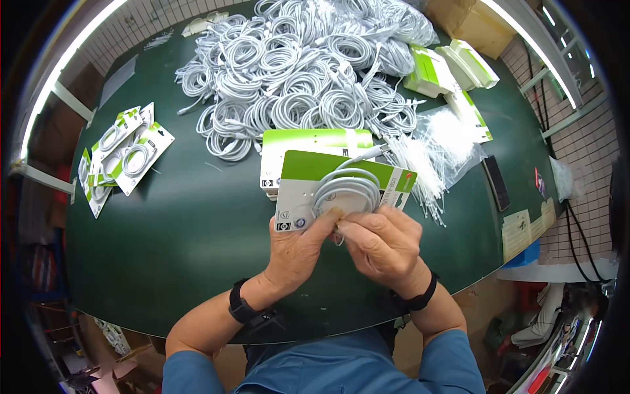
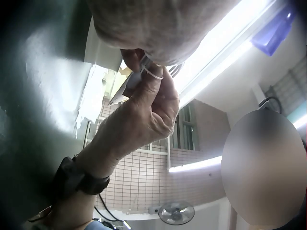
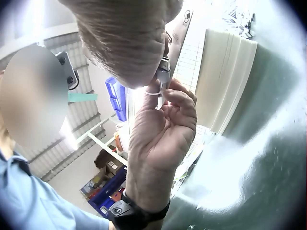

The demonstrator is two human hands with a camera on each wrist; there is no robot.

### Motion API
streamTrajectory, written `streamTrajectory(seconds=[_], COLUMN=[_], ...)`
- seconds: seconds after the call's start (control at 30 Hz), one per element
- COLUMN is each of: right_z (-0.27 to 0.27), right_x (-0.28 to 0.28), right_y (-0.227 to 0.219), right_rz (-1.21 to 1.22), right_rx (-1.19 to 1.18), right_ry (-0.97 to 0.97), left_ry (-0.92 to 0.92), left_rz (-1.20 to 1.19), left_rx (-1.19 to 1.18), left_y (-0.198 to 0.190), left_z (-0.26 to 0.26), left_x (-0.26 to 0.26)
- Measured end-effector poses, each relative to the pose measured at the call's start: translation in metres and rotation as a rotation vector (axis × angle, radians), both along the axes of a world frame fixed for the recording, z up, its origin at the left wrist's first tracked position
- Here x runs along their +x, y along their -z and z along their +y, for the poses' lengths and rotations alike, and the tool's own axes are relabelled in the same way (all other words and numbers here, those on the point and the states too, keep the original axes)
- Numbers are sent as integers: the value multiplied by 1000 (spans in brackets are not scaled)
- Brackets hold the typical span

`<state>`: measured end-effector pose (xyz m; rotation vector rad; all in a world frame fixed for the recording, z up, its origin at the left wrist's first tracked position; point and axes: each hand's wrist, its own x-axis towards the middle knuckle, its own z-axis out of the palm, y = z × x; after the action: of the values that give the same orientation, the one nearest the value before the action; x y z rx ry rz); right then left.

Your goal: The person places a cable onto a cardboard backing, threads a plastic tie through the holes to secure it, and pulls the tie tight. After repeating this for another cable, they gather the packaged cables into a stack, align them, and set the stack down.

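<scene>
The person leans over the dark green desk (image 1: 164,223) with both hands meeting at the lower edge of a green-and-white backing card (image 1: 328,180), held just above a stack of cards (image 1: 308,141) like it. A coiled white cable (image 1: 346,190) lies on the card's face. The left hand (image 1: 298,246) grips the card's bottom edge, thumb on top and fingers curled beneath. The right hand (image 1: 384,243) has its fingertips pinched at the bottom of the coil, and the wrist views show a thin white tie (image 2: 152,73) caught between the fingers beside the cable's plug end (image 3: 163,75).

By the look of it, the step in hand is fastening the coil to its card with that tie. Finishing seems to call for a firm pinch and a twist or pull while the left hand keeps the card from tipping, so the coil does not slide off centre.

Behind lies a heap of loose coiled cables (image 1: 295,72), a sheaf of white ties (image 1: 430,164) to the right, and several finished carded cables (image 1: 125,157) laid out on the left.
</scene>
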<state>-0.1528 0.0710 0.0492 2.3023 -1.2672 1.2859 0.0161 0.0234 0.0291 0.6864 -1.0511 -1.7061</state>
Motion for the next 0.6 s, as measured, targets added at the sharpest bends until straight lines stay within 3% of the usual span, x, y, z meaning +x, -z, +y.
streamTrajectory(seconds=[0.6], right_z=[2], right_x=[6], right_y=[-8], right_rz=[-86], right_rx=[119], right_ry=[29], left_ry=[-13], left_rz=[5], left_rx=[46], left_y=[3], left_z=[1], left_x=[-3])
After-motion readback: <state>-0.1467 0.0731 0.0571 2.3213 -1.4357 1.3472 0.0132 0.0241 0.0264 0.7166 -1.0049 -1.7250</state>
